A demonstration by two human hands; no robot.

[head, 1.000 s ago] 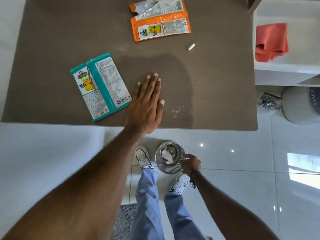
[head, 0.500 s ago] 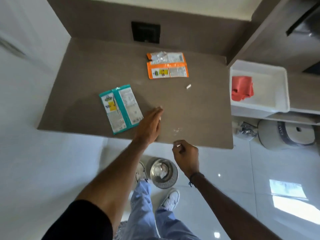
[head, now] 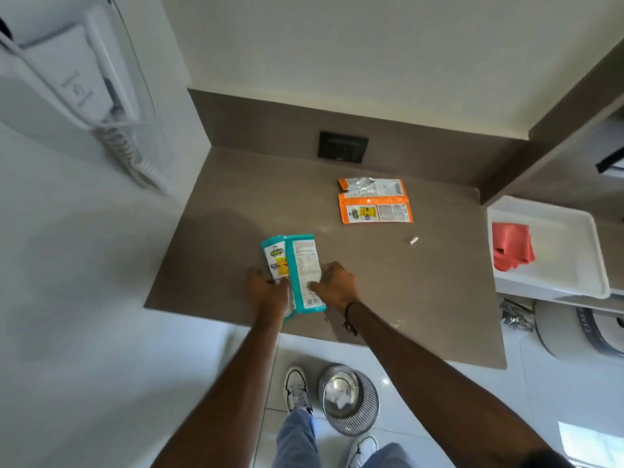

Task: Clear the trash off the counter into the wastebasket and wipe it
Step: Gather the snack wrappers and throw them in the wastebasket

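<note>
A teal and white snack wrapper (head: pixel 297 261) is raised off the brown counter (head: pixel 422 292) near its front edge. My left hand (head: pixel 265 293) grips its left side and my right hand (head: pixel 336 285) pinches its right side. An orange wrapper (head: pixel 374 202) lies flat toward the back of the counter. A small white scrap (head: pixel 413 240) lies to the right of it. The metal mesh wastebasket (head: pixel 358 423) stands on the floor below the counter edge, with white crumpled paper inside.
A red cloth (head: pixel 511 251) lies in a white tray (head: pixel 570 265) to the right of the counter. A white wall phone (head: pixel 77 82) hangs on the left. A dark socket plate (head: pixel 342 146) sits on the back wall. My shoes and legs (head: pixel 297 410) are beside the basket.
My right hand rose from the basket to the counter. Both hands closed on the teal wrapper and lifted it. The view tilted up and back.
</note>
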